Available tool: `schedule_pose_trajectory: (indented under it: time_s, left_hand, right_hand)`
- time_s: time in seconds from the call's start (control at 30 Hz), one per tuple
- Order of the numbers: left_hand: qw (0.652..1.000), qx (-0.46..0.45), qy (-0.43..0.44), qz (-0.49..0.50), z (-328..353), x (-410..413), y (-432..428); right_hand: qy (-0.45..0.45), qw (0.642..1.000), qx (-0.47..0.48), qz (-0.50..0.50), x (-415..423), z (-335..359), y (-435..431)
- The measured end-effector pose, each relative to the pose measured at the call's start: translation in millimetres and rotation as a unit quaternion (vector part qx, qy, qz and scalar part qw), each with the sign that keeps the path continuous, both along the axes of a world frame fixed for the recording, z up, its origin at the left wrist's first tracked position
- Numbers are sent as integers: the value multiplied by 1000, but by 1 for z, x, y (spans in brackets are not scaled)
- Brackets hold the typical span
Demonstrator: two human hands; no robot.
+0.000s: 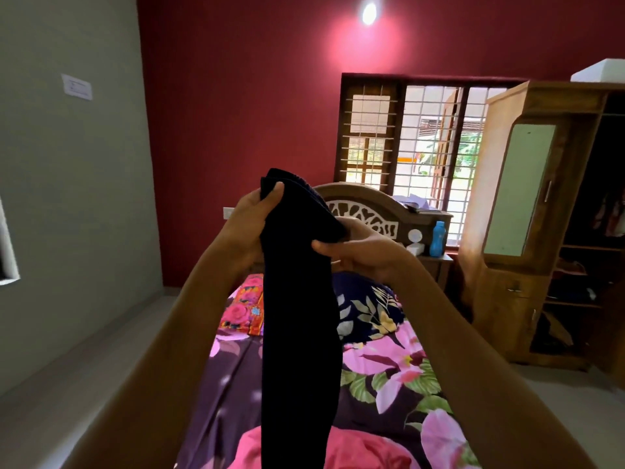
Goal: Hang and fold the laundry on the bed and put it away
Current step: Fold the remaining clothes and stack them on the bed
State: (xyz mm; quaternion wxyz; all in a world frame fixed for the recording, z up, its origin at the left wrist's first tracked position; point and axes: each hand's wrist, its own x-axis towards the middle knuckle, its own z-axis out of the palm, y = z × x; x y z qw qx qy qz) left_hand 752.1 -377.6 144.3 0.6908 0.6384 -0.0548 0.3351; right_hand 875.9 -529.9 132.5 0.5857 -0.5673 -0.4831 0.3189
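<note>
Left hand (248,225), right hand (363,253) pinch dark garment (297,333) (hanging over bed (389,384)); open wardrobe (500,265) holds clothes (612,214).

I can read no words, numbers or brands here. The white plate (77,86) on the grey wall (67,198) to my left carries a few faint lines of print, too small and blurred for me to make out. The cloth (297,333) I hold and the blue bottle (438,238) by the headboard (365,211) show me no lettering.
</note>
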Motion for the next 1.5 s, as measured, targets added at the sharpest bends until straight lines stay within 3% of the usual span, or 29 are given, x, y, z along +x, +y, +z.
schedule_pose_trajectory:
  time_s: [0.07, 0.13, 0.23, 0.33, 0.43, 0.5, 0.6, 0.7, 0.8, 0.83, 0.9, 0.97, 1.07, 1.13, 1.27, 1.5]
  left_hand:
    - [987, 105, 1, 119, -4, -15, 22]
    - [944, 233, 46, 231, -14, -33, 54]
    - [903, 297, 112, 289, -30, -66, 84]
    - [933, 216, 117, 263, -29, -105, 92]
    - [991, 31, 79, 107, -29, -152, 104]
    - [998, -49, 20, 42, -26, -179, 114]
    - [997, -29, 9, 78, -10, -189, 135]
    - [971, 27, 162, 176, -13, -178, 181]
    - [873, 130, 385, 270, -63, -151, 252]
    - [872, 106, 403, 255, -76, -139, 267]
    - [899, 32, 358, 251, -78, -119, 284]
    - [915, 20, 277, 294, -61, -105, 300]
    - [918, 110, 134, 356, -26, -102, 315]
    - [897, 189, 87, 389, -17, -108, 317]
    - [876, 270, 57, 396, -28, -123, 312]
    - [846, 271, 108, 446, -115, -161, 259]
  right_hand:
    - [29, 999, 24, -38, -4, -1, 15]
    - [26, 992, 45, -112, -13, 1, 31]
    - [-79, 983, 29, -164, -34, 3, 62]
    - [-202, 970, -5, -134, -65, 10, 83]
    - [-87, 996, 4, 3, -95, 26, 88]
    - [-52, 997, 17, 59, -111, 37, 100]
    - [-43, 997, 44, 54, -121, 46, 137]
    - [-49, 999, -5, -17, -102, 14, 197]
    - [-237, 952, -130, -145, -70, -45, 272]
    - [-281, 927, -155, -195, -64, -57, 292]
    - [-249, 928, -128, -246, -61, -60, 323]
    - [-188, 943, -54, -270, -63, -46, 340]
    - [-208, 931, 68, -293, -59, -18, 347]
    - [-205, 931, 143, -267, -58, -8, 343]
    - [-185, 928, 243, -216, -63, -16, 325]
    - [-135, 957, 222, -129, -87, -98, 282]
